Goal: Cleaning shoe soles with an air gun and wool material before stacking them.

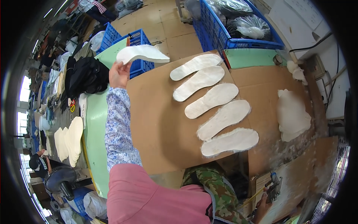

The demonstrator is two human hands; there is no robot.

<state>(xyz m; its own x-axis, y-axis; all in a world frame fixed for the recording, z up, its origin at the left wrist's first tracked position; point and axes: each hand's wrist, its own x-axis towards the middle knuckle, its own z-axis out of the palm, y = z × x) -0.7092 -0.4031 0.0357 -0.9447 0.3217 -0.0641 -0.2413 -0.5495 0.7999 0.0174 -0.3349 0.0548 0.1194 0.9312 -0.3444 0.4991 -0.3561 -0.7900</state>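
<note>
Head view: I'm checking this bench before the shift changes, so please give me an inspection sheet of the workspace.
Surface: brown cardboard sheet over a green table.
Job's things: five white insoles in a row; one raised insole; stacked white pieces to the right.
Clutter: black bag, insole stack at left.
Grippers: left hand grips the raised insole; right hand holds a tool, type unclear.
Cables: black cable by the wall.
Surroundings: blue crates, a person at far left.
</note>
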